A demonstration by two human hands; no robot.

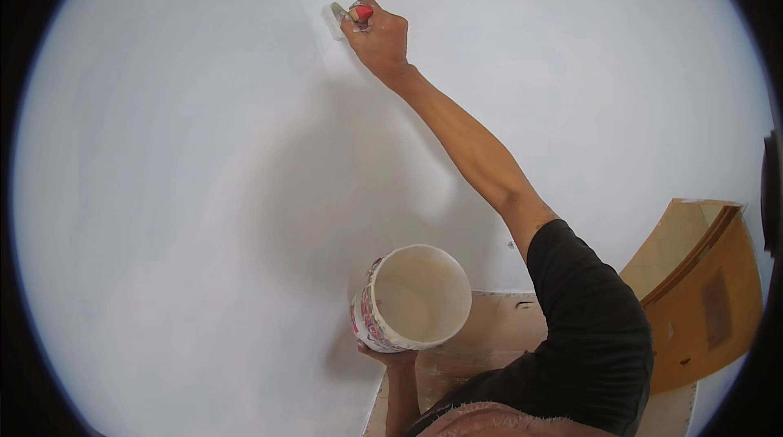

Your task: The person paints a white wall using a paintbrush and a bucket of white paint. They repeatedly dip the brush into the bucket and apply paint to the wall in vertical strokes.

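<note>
My right hand (382, 36), at the end of an outstretched arm, grips the red-tipped handle of a paintbrush (361, 13). The brush's bristles are at a white wall (153, 161), close to a faint line where two wall surfaces seem to meet. Lower down, my left hand (391, 356) supports a plastic paint bucket (421, 290) from below, most of its fingers hidden by it. The bucket is tilted so its mouth shows, with pale paint at the bottom and coloured print on its outside.
An orange-brown wooden door or panel (697, 321) stands at the lower right. A tiled floor (504, 321) with pale smears lies below the wall. A dark object (769, 192) is at the far right edge.
</note>
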